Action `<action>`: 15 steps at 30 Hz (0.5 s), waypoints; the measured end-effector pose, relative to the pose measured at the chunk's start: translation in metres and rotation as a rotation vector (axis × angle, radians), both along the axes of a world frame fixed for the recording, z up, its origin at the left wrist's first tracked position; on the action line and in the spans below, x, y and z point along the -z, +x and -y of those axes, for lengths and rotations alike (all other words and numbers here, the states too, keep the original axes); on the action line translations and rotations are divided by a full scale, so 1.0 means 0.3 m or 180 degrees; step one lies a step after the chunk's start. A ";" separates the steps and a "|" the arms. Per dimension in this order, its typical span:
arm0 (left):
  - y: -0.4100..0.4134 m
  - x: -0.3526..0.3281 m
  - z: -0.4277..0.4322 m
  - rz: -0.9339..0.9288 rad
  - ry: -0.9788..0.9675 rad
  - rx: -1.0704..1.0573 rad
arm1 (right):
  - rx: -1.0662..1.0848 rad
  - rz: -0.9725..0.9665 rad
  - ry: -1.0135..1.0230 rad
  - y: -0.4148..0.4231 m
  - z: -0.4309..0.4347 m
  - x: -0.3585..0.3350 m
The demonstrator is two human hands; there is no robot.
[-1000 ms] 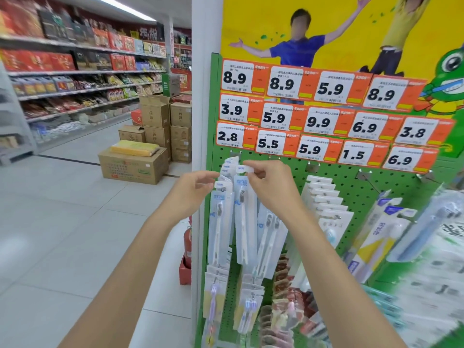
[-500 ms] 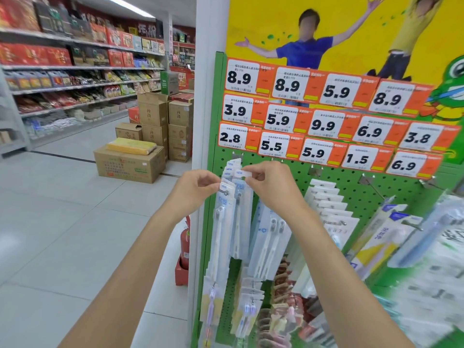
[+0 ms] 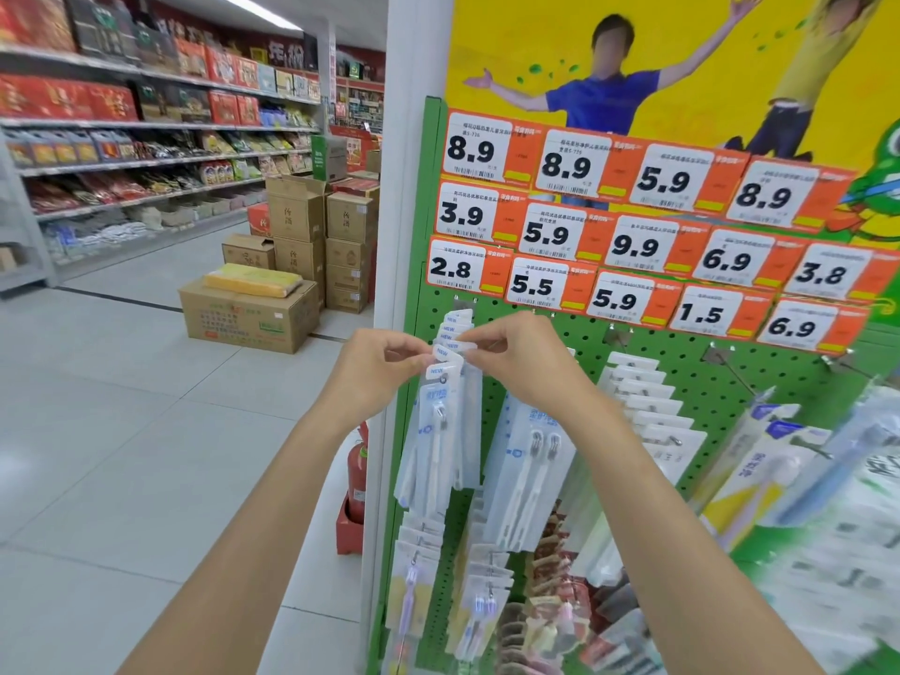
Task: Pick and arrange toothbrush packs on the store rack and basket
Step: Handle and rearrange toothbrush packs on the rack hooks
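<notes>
Both hands were up at the left-most column of the rack (image 3: 682,348), close together but not touching, with the white hang-tabs of the packs (image 3: 440,440) between them. The left hand (image 3: 377,370) came in from the aisle side, fingertips curled onto the stacked tabs. The right hand (image 3: 528,365) pinched the tab of the top pack (image 3: 462,345) between thumb and forefinger.

The step looked like seating that top pack on the hook, or evening out the row. The hook was hidden behind the tabs, so I could not tell whether the hole was already over it. To do it well, the left hand should have held the hung tabs back and steady, leaving the hook's end free. The right hand should have kept the tab level and square to the rack and slid it straight along, not dragged it down. Release belonged only after the pack hung by its own weight, face outward like the others. A tilted tab would likely snag or knock a neighbour loose.

Relative to the hands, the held tab sat at knuckle height, just under the 2.8 price tag (image 3: 470,267). The packs' bodies hung below both wrists, slightly fanned. The twin packs (image 3: 531,460) hung just beside them, under the right forearm. No basket could be made out.
</notes>
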State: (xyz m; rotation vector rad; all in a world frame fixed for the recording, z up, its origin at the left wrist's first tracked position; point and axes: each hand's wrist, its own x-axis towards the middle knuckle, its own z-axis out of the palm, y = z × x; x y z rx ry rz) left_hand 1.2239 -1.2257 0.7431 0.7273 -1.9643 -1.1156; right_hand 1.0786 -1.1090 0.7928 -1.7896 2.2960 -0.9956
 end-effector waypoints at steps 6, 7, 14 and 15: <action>0.013 0.014 0.002 -0.0076 0.0043 -0.0054 | 0.0009 0.0074 -0.0225 0.012 0.039 0.016; 0.015 0.015 0.001 -0.0082 0.0040 -0.0059 | 0.0004 0.0098 -0.0220 0.012 0.040 0.018; 0.012 0.014 -0.016 -0.0130 0.0082 -0.0084 | 0.0111 -0.0168 -0.0309 -0.028 0.026 -0.021; 0.011 0.013 -0.017 -0.0116 0.0088 -0.0097 | 0.0121 -0.0246 -0.0287 -0.036 0.031 -0.030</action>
